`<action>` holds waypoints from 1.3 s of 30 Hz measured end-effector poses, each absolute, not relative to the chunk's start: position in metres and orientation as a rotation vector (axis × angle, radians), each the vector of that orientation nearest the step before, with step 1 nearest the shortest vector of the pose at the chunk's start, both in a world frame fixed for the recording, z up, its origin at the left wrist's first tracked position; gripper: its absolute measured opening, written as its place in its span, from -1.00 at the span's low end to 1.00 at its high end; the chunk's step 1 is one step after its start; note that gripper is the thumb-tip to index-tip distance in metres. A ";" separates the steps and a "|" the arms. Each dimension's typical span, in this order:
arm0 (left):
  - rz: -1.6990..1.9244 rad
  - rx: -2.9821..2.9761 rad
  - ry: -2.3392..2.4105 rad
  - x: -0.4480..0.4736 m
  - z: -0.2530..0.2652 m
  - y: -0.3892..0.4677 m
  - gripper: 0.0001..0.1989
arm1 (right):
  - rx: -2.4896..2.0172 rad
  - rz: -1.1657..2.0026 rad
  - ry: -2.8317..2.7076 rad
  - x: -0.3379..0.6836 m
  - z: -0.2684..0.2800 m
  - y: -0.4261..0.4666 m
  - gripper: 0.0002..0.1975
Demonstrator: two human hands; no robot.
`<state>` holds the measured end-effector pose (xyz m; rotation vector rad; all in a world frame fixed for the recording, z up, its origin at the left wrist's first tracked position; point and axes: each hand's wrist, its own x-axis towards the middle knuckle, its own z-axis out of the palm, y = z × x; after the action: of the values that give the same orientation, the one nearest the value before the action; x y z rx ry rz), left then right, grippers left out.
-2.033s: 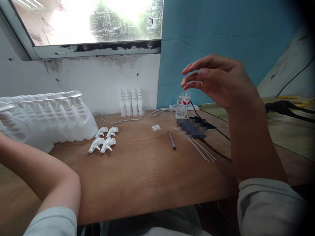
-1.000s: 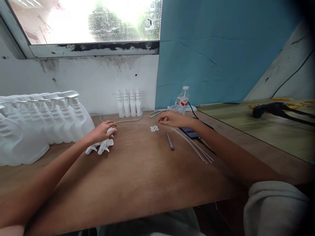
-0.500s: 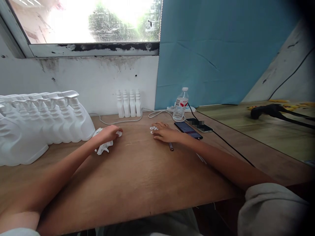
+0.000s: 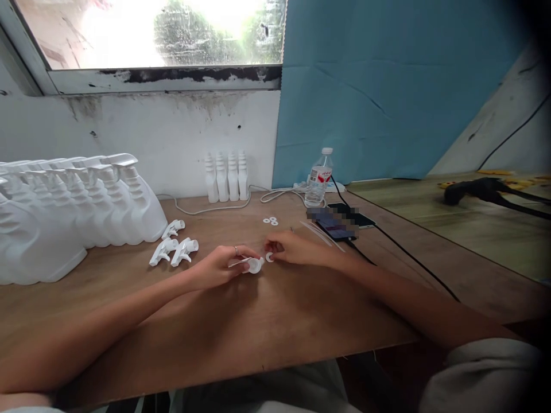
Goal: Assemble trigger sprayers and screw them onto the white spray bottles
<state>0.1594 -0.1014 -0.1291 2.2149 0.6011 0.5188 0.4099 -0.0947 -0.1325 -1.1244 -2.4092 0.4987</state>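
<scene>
Moved since half a second ago: both hands drawn back from the far parts toward mid-table, now meeting in front of the body.
Left hand (image 4: 221, 265): closed around a white trigger sprayer head (image 4: 251, 264), open collar turned toward the other hand; ring on one finger.
Right hand (image 4: 297, 249): fingertips pinched together on a small white ring gasket (image 4: 269, 257), held just beside the collar, not yet inside it as far as can be told.
Meaning of the change: one head gone from the loose group and one gasket gone from the cluster; likely at the fitting stage, gasket to collar.
Table (image 4: 241, 321): bare brown wood under both forearms.
Loose sprayer heads (image 4: 174, 245): three left lying to the left of the hands, apart from them.
Thin white tubes (image 4: 322, 234): lying flat beyond the right hand, untouched.
Spare gaskets (image 4: 271, 220): small cluster farther back, fewer than before.
Phones (image 4: 342, 223): right of the tubes, cable running off to the right.
Big white spray bottles (image 4: 77, 212): row at far left, heads already on.
Small white bottles (image 4: 227, 176): four upright against the wall.
Water bottle (image 4: 319, 178): upright near the blue panel.
</scene>
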 end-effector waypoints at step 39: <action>0.737 2.426 0.563 0.154 -0.156 -0.099 -0.78 | -0.531 0.258 -2.348 0.388 -0.139 -0.127 -0.88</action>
<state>0.1545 -0.0986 -0.1559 2.4261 0.5631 0.7366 0.3876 -0.1275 -0.1391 -0.5313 -2.3480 0.2583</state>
